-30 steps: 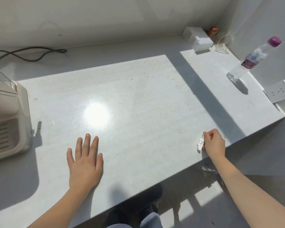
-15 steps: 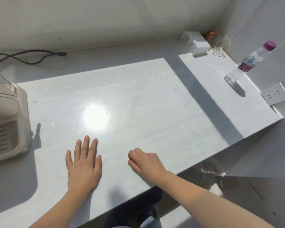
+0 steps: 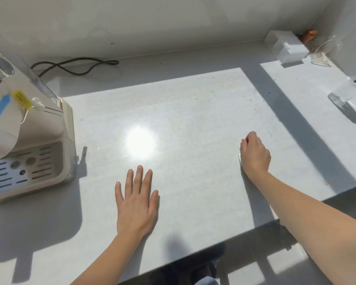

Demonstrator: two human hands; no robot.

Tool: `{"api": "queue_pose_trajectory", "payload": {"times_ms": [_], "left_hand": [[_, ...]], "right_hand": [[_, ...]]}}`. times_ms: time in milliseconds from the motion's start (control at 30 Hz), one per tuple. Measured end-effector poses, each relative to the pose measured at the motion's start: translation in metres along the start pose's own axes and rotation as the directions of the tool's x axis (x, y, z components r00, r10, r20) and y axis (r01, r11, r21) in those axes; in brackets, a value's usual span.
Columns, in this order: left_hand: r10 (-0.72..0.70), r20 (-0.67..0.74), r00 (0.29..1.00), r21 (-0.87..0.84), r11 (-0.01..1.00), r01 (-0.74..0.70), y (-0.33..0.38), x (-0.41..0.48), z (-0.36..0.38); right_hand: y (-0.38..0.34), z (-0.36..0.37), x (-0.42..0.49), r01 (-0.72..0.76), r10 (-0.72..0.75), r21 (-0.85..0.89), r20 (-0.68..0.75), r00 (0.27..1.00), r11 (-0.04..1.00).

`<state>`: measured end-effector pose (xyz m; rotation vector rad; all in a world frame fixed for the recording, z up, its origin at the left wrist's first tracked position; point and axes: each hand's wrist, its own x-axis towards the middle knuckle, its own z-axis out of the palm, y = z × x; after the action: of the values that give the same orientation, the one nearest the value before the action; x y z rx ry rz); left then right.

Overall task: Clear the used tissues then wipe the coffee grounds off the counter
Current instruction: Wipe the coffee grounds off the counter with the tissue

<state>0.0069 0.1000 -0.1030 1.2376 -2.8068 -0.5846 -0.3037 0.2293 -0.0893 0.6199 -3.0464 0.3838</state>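
My left hand [image 3: 136,201] lies flat on the pale grey counter [image 3: 193,124], fingers straight and spread. To its right, my right hand [image 3: 254,155] rests on the counter with its fingers curled over a small white tissue [image 3: 239,156]; only a sliver of the tissue shows at the hand's left edge. A few dark coffee-ground specks [image 3: 250,99] are scattered over the sunlit counter beyond the right hand, with more toward the back right [image 3: 274,79].
A beige coffee machine [image 3: 29,140] with a drip tray stands at the left, a black cable [image 3: 74,65] behind it. At the back right are a white box [image 3: 286,48] and a clear glass [image 3: 323,53]. A water bottle [image 3: 345,91] stands at the right edge.
My right hand, with the tissue, swept from the counter's right front edge leftward to beside my left hand, then back out to the right and farther in. The left hand stayed flat.
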Motion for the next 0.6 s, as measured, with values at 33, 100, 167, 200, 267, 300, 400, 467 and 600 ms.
{"api": "queue_pose_trajectory", "payload": {"times_ms": [33, 100, 167, 200, 267, 300, 400, 467, 600], "left_hand": [[0.000, -0.009, 1.000, -0.013, 1.000, 0.000, -0.001, 0.000, 0.000], [-0.008, -0.029, 1.000, -0.046, 0.999, 0.007, -0.002, 0.000, -0.001], [-0.021, -0.050, 0.999, -0.072, 0.997, 0.018, -0.001, 0.001, -0.002], [-0.030, -0.058, 0.998, -0.087, 0.996, 0.025, 0.000, 0.001, -0.003], [-0.038, -0.063, 0.997, -0.124, 0.992, 0.030, -0.001, -0.001, -0.005], [-0.022, -0.057, 0.998, -0.127, 0.992, 0.015, -0.002, -0.002, -0.006], [0.061, -0.065, 0.996, -0.133, 0.989, -0.069, -0.007, -0.007, -0.006], [0.029, -0.103, 0.994, -0.243, 0.969, -0.054, -0.010, -0.006, -0.006], [0.062, -0.107, 0.992, -0.157, 0.985, -0.079, -0.009, -0.007, -0.003]], "right_hand": [[-0.030, 0.007, -0.004, 0.095, -0.095, -0.009, 0.030, 0.995, 0.995], [-0.087, 0.017, -0.028, 0.305, -0.304, 0.005, 0.097, 0.948, 0.952], [-0.128, 0.025, -0.070, 0.501, -0.504, 0.067, 0.175, 0.846, 0.863], [-0.140, 0.028, -0.095, 0.584, -0.592, 0.107, 0.204, 0.780, 0.805], [-0.148, 0.026, -0.141, 0.676, -0.700, 0.186, 0.249, 0.670, 0.713], [-0.142, 0.023, -0.158, 0.686, -0.717, 0.214, 0.275, 0.641, 0.695], [-0.097, 0.006, -0.180, 0.673, -0.709, 0.238, 0.334, 0.621, 0.701], [-0.053, -0.008, -0.185, 0.660, -0.697, 0.227, 0.298, 0.652, 0.716], [0.030, -0.028, -0.166, 0.398, -0.430, 0.185, 0.198, 0.881, 0.899]]}}
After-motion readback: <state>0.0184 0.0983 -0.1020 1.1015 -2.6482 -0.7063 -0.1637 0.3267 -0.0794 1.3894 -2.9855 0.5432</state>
